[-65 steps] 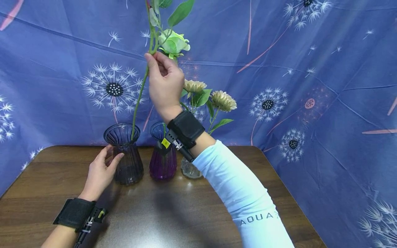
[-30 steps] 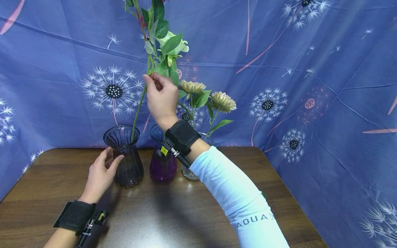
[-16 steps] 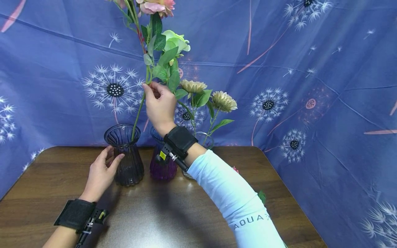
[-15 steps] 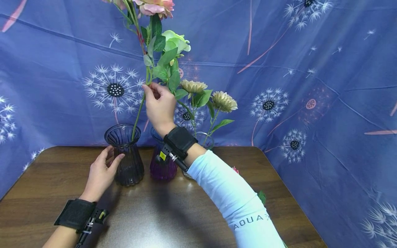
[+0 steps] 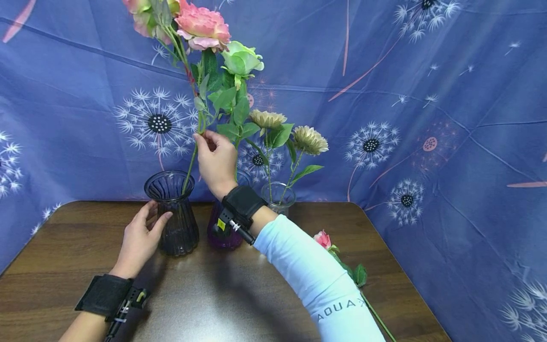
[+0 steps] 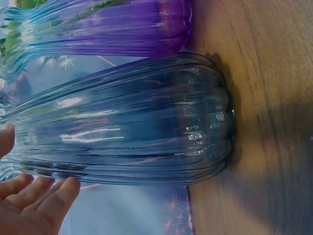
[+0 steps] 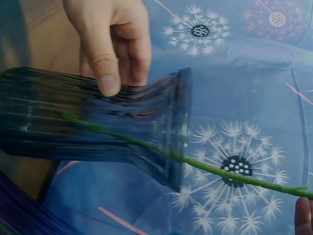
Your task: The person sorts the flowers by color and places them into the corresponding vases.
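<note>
My right hand (image 5: pixel 218 164) pinches the green stem (image 5: pixel 190 164) of an artificial flower with large pink blooms (image 5: pixel 202 28), partly cut off by the top of the head view. That stem runs down into the mouth of a dark grey ribbed glass vase (image 5: pixel 177 228). In the right wrist view, the stem's lower end (image 7: pixel 80 122) shows through the glass, part-way down inside. With thumb and fingers on opposite sides, my left hand (image 5: pixel 138 235) holds the grey vase around its upper part. The vase stands upright on the table.
A purple vase (image 5: pixel 220 237), partly behind my right wrist, stands beside the grey one; a pale green rose (image 5: pixel 242 58) rises above it. Further right, a clear vase (image 5: pixel 279 194) holds beige flowers (image 5: pixel 310 140). A pink rose (image 5: pixel 322 240) lies on the wooden table (image 5: pixel 205 294), partly under my right arm.
My right hand has come down steadily with the stem, bringing the pink blooms into view and the stem deeper into the grey vase. My left hand has stayed at the vase.
</note>
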A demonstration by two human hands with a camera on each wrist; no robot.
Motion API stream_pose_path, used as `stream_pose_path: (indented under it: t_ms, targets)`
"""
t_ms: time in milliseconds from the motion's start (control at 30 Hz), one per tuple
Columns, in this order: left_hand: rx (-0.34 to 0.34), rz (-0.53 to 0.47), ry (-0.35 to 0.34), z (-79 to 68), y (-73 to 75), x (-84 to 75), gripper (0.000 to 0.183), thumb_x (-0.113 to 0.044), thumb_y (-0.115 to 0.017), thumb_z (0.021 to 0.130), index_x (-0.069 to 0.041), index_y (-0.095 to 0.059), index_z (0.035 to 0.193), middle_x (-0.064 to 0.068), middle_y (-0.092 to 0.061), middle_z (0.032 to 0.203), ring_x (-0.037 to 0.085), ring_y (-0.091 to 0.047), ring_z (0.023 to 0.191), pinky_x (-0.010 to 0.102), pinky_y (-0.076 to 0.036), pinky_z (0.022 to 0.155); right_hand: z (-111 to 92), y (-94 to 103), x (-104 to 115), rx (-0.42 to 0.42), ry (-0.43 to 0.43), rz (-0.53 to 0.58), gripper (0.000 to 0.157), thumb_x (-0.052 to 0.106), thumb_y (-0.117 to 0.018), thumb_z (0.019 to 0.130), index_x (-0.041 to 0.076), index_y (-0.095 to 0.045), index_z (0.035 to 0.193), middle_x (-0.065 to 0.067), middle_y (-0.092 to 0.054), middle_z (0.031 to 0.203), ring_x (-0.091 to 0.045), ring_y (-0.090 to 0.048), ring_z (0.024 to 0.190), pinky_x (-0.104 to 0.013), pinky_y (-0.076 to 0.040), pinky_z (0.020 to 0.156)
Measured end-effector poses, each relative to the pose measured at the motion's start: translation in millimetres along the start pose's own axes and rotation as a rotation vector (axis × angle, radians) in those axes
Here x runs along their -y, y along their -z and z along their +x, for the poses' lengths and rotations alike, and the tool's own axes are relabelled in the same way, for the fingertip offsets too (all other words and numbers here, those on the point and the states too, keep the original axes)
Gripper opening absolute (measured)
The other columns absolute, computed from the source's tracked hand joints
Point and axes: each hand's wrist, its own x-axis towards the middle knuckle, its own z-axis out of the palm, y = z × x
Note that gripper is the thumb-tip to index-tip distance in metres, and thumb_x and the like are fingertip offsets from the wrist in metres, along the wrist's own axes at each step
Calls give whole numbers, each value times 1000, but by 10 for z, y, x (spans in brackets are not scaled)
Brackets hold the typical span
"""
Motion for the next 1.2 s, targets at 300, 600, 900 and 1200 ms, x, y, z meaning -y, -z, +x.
stream_pose_path:
  t_ms: [300, 600, 900, 1200]
  targets:
    - [-3, 1, 3, -1, -10, -7, 59, -29, -56, 95, 10, -38, 135, 34, -49, 129, 49, -53, 113, 54, -47, 92, -128, -70, -133, -3, 23, -54, 17, 12, -64, 88, -4, -70, 90, -16, -67, 82, -22, -63, 70, -7, -42, 58]
    - [-18, 5, -2, -7, -27, 5, 58, -28, -57, 94, 10, -39, 134, 34, -50, 128, 49, -54, 112, 53, -48, 92, -239, -112, -223, 21, 10, -57, 18, 11, -65, 87, -6, -69, 91, -17, -67, 84, -24, -65, 72, -5, -43, 59]
    - [-32, 4, -3, -20, -31, 12, 56, -27, -57, 94, 10, -41, 133, 33, -51, 127, 47, -55, 111, 50, -47, 92, -348, -160, -289, 46, 19, -124, 17, 14, -66, 86, -3, -70, 87, -13, -67, 81, -19, -65, 71, -5, -43, 59]
    - [-22, 15, 10, -26, -21, -21, 57, -28, -56, 95, 10, -39, 134, 34, -50, 128, 49, -53, 112, 52, -47, 92, -388, -175, -330, 70, 24, -151, 15, 13, -68, 84, -2, -71, 85, -12, -69, 79, -16, -64, 67, -4, -41, 57]
